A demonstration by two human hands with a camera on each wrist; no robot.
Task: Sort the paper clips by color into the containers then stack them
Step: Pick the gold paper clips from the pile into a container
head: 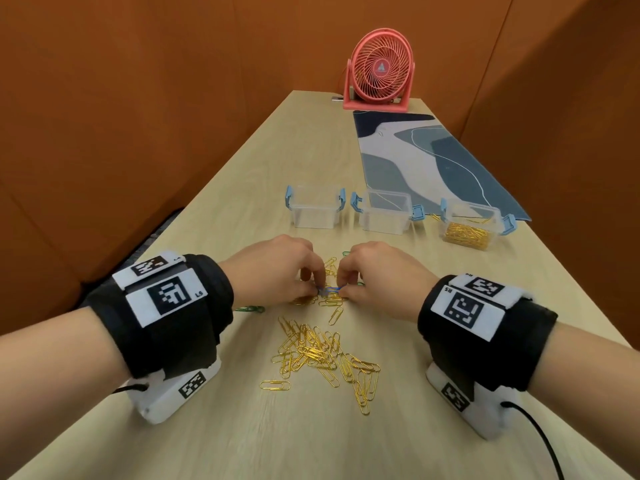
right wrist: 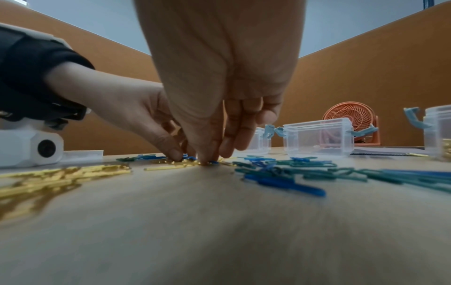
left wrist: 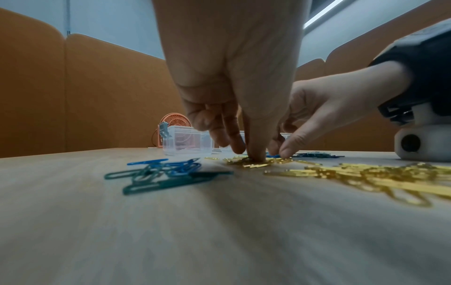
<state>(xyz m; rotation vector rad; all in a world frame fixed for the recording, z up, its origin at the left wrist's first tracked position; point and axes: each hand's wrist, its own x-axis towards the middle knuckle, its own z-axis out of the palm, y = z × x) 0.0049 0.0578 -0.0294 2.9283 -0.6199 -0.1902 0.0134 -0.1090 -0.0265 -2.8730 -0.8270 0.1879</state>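
Nearest the bench's (head: 221, 445) front edge lie loose gold clips (head: 322, 355). Beyond them, left hand (head: 277, 268) and right hand (head: 377, 275) both pinch one blue clip (head: 330, 289). Farther back stand three containers (head: 384, 211), the rightmost holding gold clips.

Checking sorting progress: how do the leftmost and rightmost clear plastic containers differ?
The leftmost clear plastic container holds no clips that show; the rightmost clear plastic container holds gold paper clips. The leftmost stands on bare wooden table, the rightmost by the blue patterned mat. Both are lidless with blue latches.
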